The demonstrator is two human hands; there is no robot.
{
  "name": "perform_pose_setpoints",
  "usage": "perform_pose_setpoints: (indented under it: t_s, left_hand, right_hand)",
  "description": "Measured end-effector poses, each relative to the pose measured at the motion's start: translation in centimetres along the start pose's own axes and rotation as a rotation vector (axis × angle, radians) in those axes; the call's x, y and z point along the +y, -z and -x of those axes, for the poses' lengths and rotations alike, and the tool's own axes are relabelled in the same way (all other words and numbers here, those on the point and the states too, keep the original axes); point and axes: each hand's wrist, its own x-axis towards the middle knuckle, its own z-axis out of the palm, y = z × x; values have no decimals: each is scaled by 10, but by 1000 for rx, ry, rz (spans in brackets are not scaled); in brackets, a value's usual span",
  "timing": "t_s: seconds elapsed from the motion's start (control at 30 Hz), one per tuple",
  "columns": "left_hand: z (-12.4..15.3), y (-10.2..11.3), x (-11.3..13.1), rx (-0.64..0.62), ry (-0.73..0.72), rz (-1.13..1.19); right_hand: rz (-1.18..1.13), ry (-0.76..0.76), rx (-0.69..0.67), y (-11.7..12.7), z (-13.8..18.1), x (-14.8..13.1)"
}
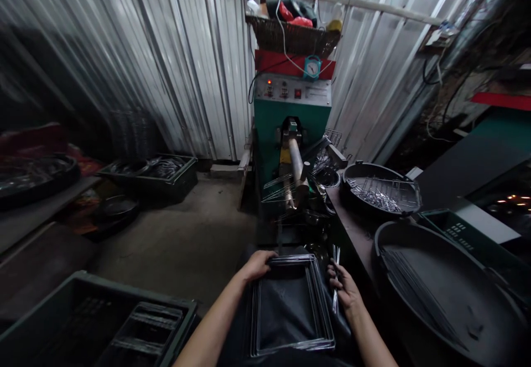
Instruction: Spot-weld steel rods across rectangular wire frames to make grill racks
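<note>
My left hand (258,266) is closed on the upper left corner of a stack of rectangular wire frames (326,306). The stack rests on a dark apron (286,306) over my lap. To the right of it, my right hand (343,283) grips a small bundle of short metal wires (335,300), held nearly upright. Ahead stands a green machine (265,135) with a spot welder's look, its two thick cylindrical arms (296,160) one above the other. Thin wire pieces (276,187) stick out to the left near the arm tips.
A black round tray (377,234) with long rods lies at my right; behind it a smaller black pan (344,182) holds short wires. A green crate (83,278) with wire frames stands at lower left. Another crate (188,168) of metal parts sits farther back.
</note>
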Motion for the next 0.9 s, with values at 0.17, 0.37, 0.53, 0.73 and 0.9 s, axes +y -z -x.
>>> perform_pose_setpoints:
  t_s: [0.17, 0.37, 0.53, 0.73, 0.9]
  left_hand:
    - [19, -11, 5, 83, 83, -100]
    - [31, -27, 3, 212, 132, -85]
    - [32, -39, 2, 317, 123, -33]
    - [36, -51, -9, 499, 49, 147]
    - [33, -52, -19, 562, 62, 240]
  right_hand:
    - [29, 0, -57, -6, 14, 4]
    - [60, -51, -27, -4, 35, 2]
    - [270, 1, -24, -1, 40, 1]
    - [966, 254, 21, -33, 9, -40]
    - [1600, 650, -101, -107, -45, -97]
